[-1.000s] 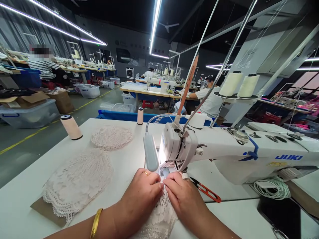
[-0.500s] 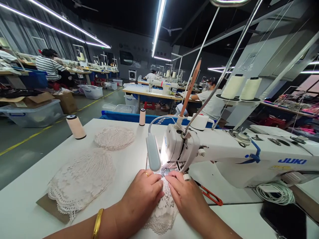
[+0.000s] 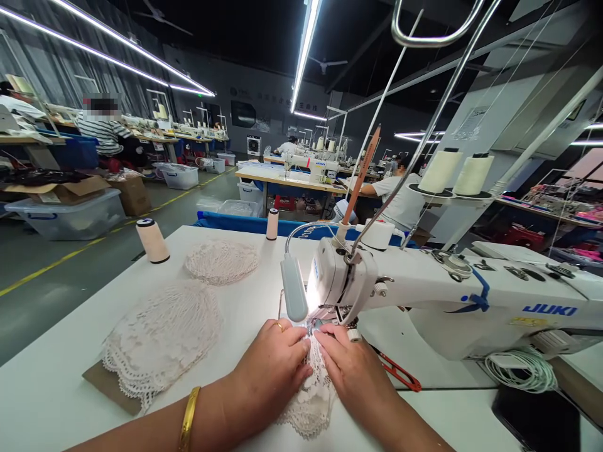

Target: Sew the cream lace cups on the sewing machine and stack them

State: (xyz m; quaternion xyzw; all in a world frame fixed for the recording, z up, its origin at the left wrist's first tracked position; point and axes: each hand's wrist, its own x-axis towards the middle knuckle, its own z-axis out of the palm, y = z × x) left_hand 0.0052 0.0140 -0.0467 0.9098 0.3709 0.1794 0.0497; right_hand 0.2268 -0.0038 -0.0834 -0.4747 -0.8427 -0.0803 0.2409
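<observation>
A cream lace piece (image 3: 311,405) lies under my two hands, its far end at the presser foot of the white sewing machine (image 3: 400,276). My left hand (image 3: 276,361), with a ring and a gold bangle, pinches the lace's left edge just in front of the needle area. On the other side, my right hand (image 3: 351,364) grips the right edge, its fingertips close to the foot. The needle itself is hidden by the fingers and the machine head. A lit lamp (image 3: 294,289) on a bent neck shines on this spot.
Left of my hands are a lace stack (image 3: 162,339) on brown card and another lace stack (image 3: 221,260). Thread cones (image 3: 153,242) stand at the table's far side. Orange-handled snips (image 3: 400,370) and a black phone-like slab (image 3: 537,417) lie right. Co-workers sit at machines beyond.
The whole view has shifted slightly, so the table things appear a little farther right. Both hands keep their hold on the lace by the presser foot, with hardly any movement.
</observation>
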